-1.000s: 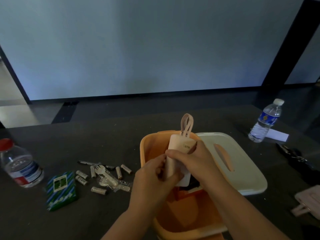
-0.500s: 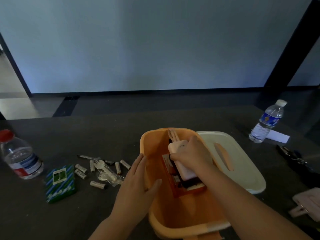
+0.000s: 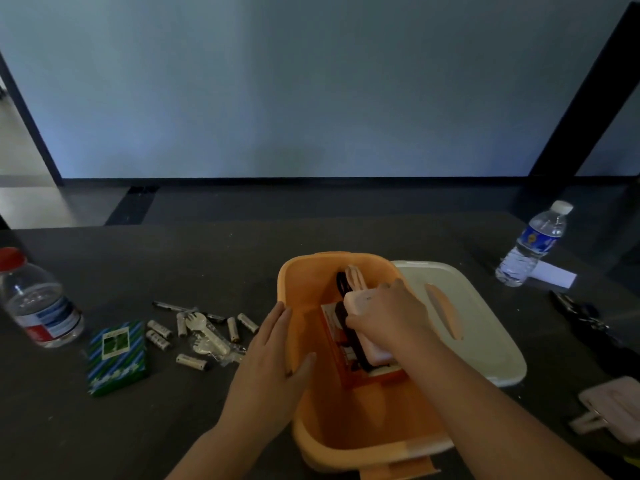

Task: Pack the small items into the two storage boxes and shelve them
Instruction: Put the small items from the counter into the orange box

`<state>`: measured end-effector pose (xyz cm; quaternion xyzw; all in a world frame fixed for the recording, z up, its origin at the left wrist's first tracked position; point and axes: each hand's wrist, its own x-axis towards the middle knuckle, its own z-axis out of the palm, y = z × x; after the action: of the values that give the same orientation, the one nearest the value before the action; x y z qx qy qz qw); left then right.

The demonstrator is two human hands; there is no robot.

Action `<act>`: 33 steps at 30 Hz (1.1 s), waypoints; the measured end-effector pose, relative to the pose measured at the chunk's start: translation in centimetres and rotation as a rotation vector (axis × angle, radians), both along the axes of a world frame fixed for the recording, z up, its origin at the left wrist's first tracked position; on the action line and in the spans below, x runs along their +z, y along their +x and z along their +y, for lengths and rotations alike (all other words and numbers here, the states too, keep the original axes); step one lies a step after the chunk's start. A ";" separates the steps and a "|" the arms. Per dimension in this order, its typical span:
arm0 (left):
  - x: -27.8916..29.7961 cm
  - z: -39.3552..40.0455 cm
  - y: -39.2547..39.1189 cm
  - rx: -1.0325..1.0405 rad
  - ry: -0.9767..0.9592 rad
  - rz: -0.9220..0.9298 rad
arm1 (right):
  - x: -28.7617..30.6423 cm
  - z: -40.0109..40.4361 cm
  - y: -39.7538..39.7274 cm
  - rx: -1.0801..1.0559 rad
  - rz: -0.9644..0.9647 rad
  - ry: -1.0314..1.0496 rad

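Left hand [image 3: 266, 362], right hand [image 3: 391, 313] bare; forearms uncovered, no sleeves, rings or watch visible.

A single head-worn wide-angle camera looks forward and down from close above the near edge of a dark table [image 3: 214, 258]. It faces a plain wall [image 3: 311, 98] beyond the far edge. No second view shares the scene.

The storage box [image 3: 346, 420] is orange, its lid [image 3: 485, 327] off-white with a peach handle strip. The power bank [image 3: 367, 327] is cream with pale pink loops. A small pack [image 3: 116, 356] shows green, blue and white diagonal stripes. One bottle [image 3: 36, 303] has a red cap, the other bottle [image 3: 533, 244] a white cap and blue label. The batteries [image 3: 159, 336] look whitish, though the light is dim. The table [image 3: 138, 258] is dark grey.
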<state>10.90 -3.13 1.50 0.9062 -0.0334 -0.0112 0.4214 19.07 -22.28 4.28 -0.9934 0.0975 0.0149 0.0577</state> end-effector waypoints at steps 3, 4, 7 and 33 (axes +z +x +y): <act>0.0 -0.1 0.0 0.003 -0.009 0.004 | -0.3 -0.5 -0.3 -0.040 -0.024 -0.015; 0.1 -0.1 0.0 0.001 -0.012 0.010 | -0.4 -0.6 -0.3 -0.048 -0.042 -0.014; 0.1 -0.2 -0.1 -0.002 -0.014 0.013 | -0.3 -0.5 0.0 -0.051 -0.082 -0.010; -0.5 0.0 0.1 -0.012 -0.068 -0.075 | -0.4 1.1 -3.2 0.044 -0.184 0.088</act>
<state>10.96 -3.10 1.03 0.8908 -0.0552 0.0216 0.4504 15.83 -21.14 3.88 -0.9890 0.0691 -0.0707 0.1097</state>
